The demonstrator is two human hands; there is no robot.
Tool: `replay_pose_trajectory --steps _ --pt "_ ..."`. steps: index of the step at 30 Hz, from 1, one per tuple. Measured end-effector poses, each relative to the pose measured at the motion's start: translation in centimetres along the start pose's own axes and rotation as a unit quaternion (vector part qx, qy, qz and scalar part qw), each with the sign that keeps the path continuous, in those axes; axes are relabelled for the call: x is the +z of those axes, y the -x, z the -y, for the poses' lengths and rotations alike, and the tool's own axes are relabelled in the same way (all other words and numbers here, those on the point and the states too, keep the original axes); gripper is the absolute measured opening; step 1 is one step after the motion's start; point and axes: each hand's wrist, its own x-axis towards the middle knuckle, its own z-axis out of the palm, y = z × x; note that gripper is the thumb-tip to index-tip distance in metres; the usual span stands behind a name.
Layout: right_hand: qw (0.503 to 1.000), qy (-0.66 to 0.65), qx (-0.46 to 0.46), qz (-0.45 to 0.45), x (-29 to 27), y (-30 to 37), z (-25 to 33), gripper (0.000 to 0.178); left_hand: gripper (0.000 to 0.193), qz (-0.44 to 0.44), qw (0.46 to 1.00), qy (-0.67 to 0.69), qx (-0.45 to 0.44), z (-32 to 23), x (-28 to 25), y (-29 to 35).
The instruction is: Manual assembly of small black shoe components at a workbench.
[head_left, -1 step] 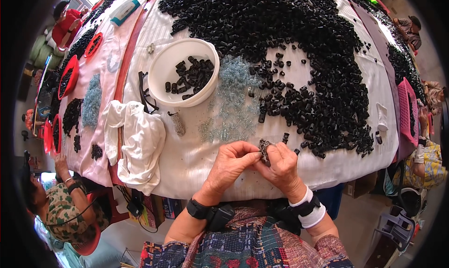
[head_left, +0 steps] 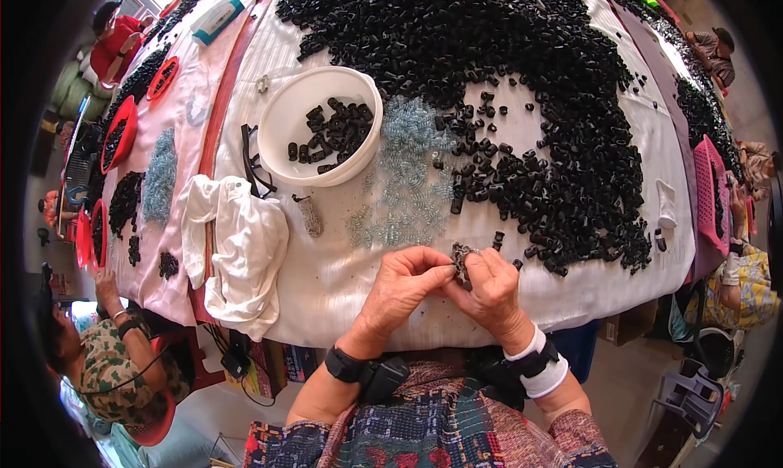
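My left hand [head_left: 405, 287] is closed, thumb and forefinger pinched together beside a small dark, grey-flecked piece [head_left: 462, 256]. What is between those fingertips is too small to tell. My right hand [head_left: 492, 292] is closed around the piece, which sticks up past its fingertips. Just beyond both hands lie small, pale blue, coil-like pieces [head_left: 416, 129], heaped at the far end and scattered nearer. A large spread of small black cylindrical parts [head_left: 571, 162] covers the table's far and right side. Left of the coils, a white bowl [head_left: 280, 154] holds some black parts.
Left of the bowl lie black-framed glasses [head_left: 255, 162], with a crumpled white cloth [head_left: 236, 256] nearer me. A grey textured bundle [head_left: 309, 217] rests below the bowl. People sit at neighbouring tables, one in a camouflage shirt [head_left: 114, 366] at left. A pink basket [head_left: 711, 195] stands right.
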Motion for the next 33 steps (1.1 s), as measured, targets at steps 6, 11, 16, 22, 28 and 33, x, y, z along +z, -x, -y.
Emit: replay_pose_trajectory --steps 6,11,16,22,28,33 --pt "1.000 -0.001 -0.010 0.004 0.0 0.0 0.0 0.032 0.012 0.017 1.000 -0.005 0.009 0.1 -0.3 -0.1" --pt "1.000 -0.020 0.012 0.000 0.2 -0.1 0.1 0.033 0.012 0.002 1.000 -0.006 0.004 0.1 -0.3 -0.2" --pt "0.999 -0.029 0.029 0.007 0.2 0.1 -0.1 0.033 0.013 0.021 1.000 -0.001 0.019 0.0 -0.2 -0.1" --pt "1.000 -0.008 0.008 0.013 0.2 -0.2 -0.1 0.033 0.015 0.019 0.999 -0.008 0.027 0.2 -0.1 -0.1" --pt "0.992 -0.105 0.057 0.033 -0.5 -0.2 0.0 0.018 0.015 -0.001 0.999 0.038 0.002 0.0 -0.2 -0.2" --pt "0.945 -0.253 0.205 -0.010 -0.9 0.1 -0.5 0.008 0.015 -0.008 0.998 0.056 -0.018 -0.2 0.0 -0.2"
